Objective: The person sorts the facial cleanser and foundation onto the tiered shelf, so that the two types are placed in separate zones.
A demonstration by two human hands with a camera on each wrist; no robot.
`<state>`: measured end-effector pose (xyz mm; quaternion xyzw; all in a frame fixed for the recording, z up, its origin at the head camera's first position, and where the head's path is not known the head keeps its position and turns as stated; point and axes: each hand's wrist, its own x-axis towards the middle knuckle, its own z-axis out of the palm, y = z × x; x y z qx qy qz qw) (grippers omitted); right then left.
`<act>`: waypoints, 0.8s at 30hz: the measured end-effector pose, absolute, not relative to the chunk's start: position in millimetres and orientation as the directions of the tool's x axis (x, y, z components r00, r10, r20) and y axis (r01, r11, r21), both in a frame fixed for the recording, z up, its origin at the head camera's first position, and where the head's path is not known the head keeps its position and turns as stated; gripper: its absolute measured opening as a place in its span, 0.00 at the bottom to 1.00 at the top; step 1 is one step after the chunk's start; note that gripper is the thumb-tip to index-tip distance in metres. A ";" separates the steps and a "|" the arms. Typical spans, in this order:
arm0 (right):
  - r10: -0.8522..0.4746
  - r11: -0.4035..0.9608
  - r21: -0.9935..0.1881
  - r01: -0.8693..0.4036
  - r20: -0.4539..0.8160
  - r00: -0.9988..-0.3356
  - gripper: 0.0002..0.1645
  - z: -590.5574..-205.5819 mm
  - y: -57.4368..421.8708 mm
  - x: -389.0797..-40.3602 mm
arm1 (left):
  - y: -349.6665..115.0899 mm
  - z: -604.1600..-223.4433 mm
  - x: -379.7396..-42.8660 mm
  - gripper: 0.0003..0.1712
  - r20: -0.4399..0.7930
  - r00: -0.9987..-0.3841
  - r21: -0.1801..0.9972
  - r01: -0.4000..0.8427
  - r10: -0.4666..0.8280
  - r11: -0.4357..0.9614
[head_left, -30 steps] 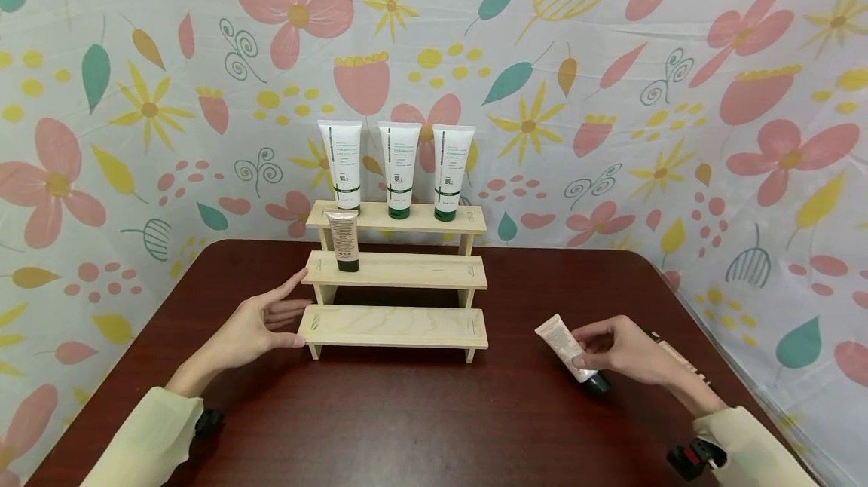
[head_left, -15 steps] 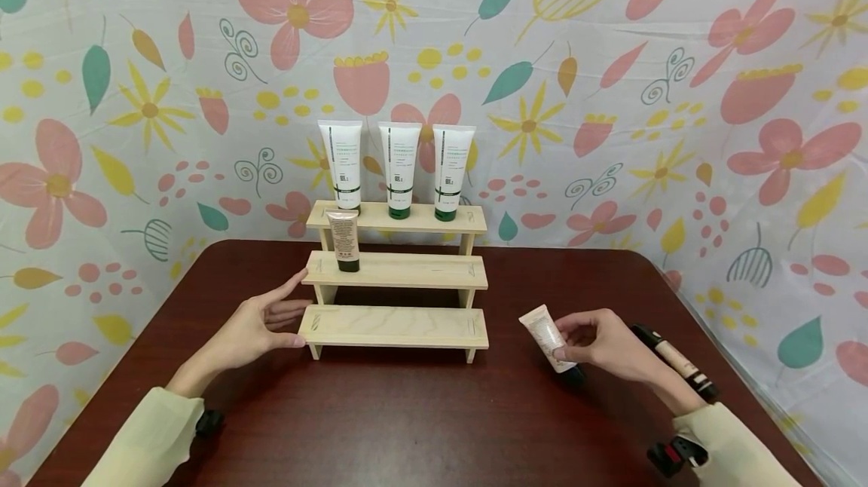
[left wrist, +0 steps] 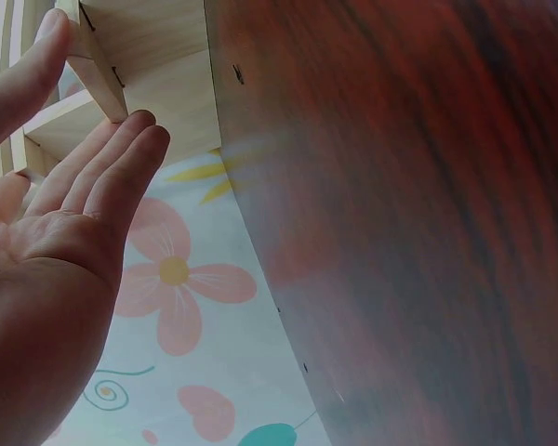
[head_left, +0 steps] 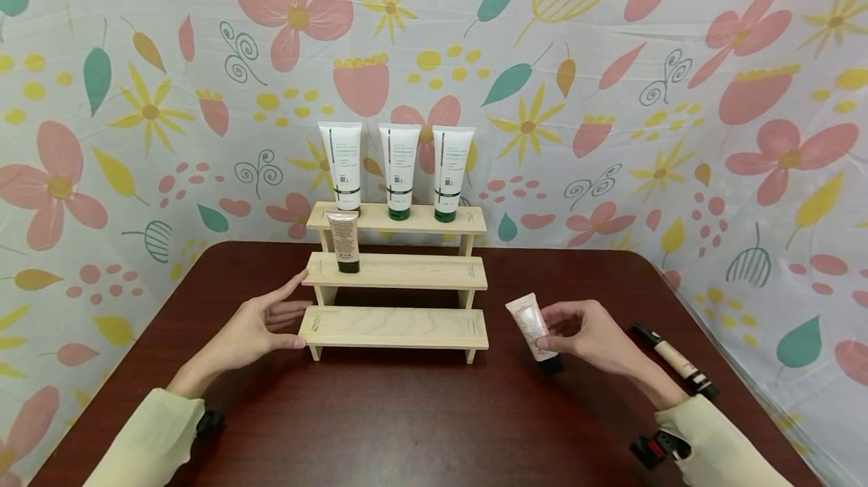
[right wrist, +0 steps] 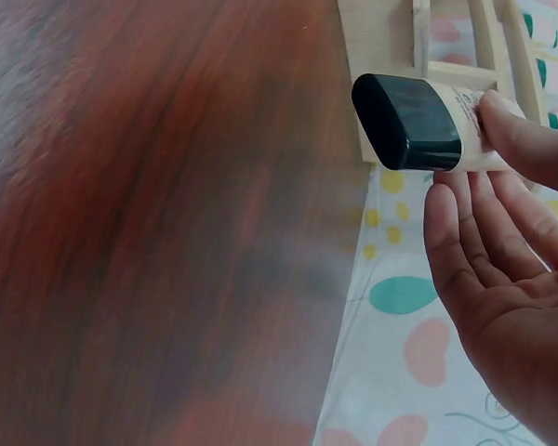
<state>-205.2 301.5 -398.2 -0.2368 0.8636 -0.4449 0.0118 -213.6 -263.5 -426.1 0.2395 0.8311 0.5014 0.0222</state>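
Note:
My right hand pinches a beige squeeze tube with a black cap between thumb and fingers, right of the rack. The tube leans, its flat crimped end up and its cap down. With fingers extended, my left hand touches the left side of a three-step wooden rack, thumb at the lowest step and fingertips by the middle one. On the middle step's left part stands another beige tube, black cap down. Three white tubes with green caps stand in a row on the top step.
A slim beige tube with black ends lies on the dark red-brown table, near its right edge and beyond my right forearm. Behind the table hangs a flower-patterned cloth.
My right hand has moved left toward the rack with the beige tube in its grip, uncovering more of the slim tube at the right. The left hand keeps its place.

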 end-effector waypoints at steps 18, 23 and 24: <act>-0.297 0.490 -0.792 -0.364 0.241 -0.924 0.20 -373.6 264.5 -212.8 | -263.7 -427.4 -214.3 0.62 0.213 -0.881 0.842 0.384 0.422 0.378; -0.287 0.463 -0.803 -0.375 0.264 -0.921 0.19 -363.5 249.9 -216.1 | -263.8 -427.2 -213.7 0.62 0.214 -0.883 0.841 0.384 0.419 0.381; -0.286 0.457 -0.806 -0.377 0.268 -0.920 0.19 -361.7 246.8 -217.2 | -263.8 -427.2 -213.5 0.62 0.213 -0.883 0.841 0.383 0.418 0.381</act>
